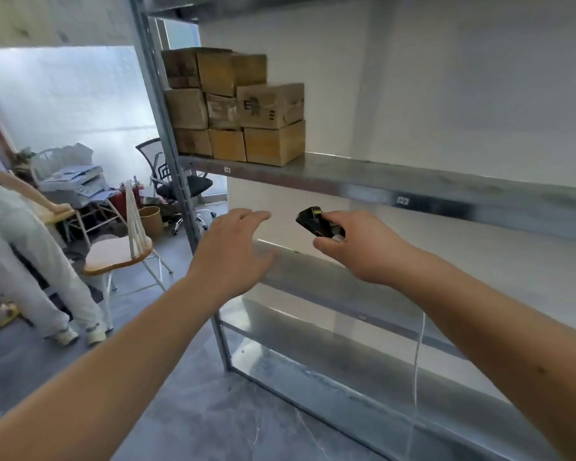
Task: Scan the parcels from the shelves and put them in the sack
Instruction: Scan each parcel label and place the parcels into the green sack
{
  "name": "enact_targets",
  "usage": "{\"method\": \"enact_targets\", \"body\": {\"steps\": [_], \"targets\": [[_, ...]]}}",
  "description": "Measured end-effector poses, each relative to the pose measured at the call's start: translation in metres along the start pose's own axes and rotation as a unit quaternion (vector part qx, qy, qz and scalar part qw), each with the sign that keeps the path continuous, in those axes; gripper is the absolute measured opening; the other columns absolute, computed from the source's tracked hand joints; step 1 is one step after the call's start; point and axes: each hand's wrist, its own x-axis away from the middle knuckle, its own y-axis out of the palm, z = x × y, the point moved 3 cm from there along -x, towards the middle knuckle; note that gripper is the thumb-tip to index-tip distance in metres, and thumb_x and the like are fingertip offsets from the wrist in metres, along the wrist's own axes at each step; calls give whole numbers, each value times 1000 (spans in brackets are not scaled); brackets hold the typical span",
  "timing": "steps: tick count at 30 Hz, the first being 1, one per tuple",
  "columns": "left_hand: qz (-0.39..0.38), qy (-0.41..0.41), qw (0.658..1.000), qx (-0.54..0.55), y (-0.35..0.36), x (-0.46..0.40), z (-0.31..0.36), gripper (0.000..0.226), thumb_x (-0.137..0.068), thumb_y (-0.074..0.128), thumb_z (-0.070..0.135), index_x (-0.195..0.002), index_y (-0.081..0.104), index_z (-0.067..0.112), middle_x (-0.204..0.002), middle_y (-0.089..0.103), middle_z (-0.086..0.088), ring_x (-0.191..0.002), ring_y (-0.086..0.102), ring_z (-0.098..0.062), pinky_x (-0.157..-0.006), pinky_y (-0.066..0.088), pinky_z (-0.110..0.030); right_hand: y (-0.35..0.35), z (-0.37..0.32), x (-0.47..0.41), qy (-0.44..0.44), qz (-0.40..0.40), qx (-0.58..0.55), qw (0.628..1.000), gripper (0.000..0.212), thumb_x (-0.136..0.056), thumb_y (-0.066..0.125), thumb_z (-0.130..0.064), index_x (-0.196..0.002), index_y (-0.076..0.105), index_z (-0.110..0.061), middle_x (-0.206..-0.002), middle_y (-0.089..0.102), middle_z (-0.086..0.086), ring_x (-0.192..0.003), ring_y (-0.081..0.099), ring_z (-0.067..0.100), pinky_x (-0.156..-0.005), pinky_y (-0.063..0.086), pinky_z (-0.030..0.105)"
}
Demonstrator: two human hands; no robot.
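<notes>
Head view shows a metal shelf rack [346, 176] with a stack of cardboard parcels [236, 108] at the left end of its middle shelf, against the rack's left upright. Every parcel in sight sits on that shelf, none is in hand, and no sack is in view, so I judge the task has most of its work left, at least for this stack; how many parcels are already bagged cannot be told.

Below the parcels and in front of the rack, the right hand [363, 247] grips a small black scanner [318, 222], its window turned up toward the stack. The left hand [233, 247] is released, fingers spread, holding nothing, reaching up toward the parcels but well short of them.

Left of the rack stand a wooden chair [120, 254], an office chair [177, 181], a wicker bin [151, 221] and another person [30, 261], all clear of the reach. Nothing blocks the way to the parcels.
</notes>
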Motion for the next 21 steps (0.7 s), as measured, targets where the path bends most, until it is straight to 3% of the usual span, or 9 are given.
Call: {"method": "enact_targets", "body": {"steps": [3,9,14,17,21], "targets": [[14,12,1000,-7,-1,-55,-10,65,-89,67,56,-149,50,38,-153,49,6,-141,43,-22,-114,39,-46,-11,-1,-54,-17,10,8,1000,32,-97,61,-48,-122,66,-28,-91,61,-5,-71,52,6,-53,33,25],[62,26,997,-23,-13,-156,-33,64,-91,68,56,-150,49,37,-152,49,4,-141,41,-23,-115,39,-47,-32,-2,-152,-40,19,-2,999,18,-98,61,-48,-95,63,-30,-82,61,-3,-68,59,18,-53,35,29],[78,56,995,-15,-27,-230,-51,66,-92,68,54,-152,46,37,-155,46,3,-143,41,-25,-116,40,-50,-43,-1,-213,-17,51,-6,999,23,-98,62,-44,-109,68,-24,-92,66,3,-75,63,23,-65,54,42],[95,78,992,-16,-32,-272,-60,67,-93,67,54,-153,43,39,-158,42,2,-145,39,-25,-115,39,-49,-47,0,-243,-1,75,3,997,21,-98,63,-44,-108,68,-26,-90,64,3,-70,59,20,-54,42,33],[108,145,983,-19,-39,-324,-70,67,-93,63,58,-153,43,38,-157,42,-1,-145,39,-26,-116,41,-51,-46,-2,-273,28,111,36,993,16,-99,61,-46,-108,60,-32,-92,56,3,-67,54,16,-51,31,25]]}}
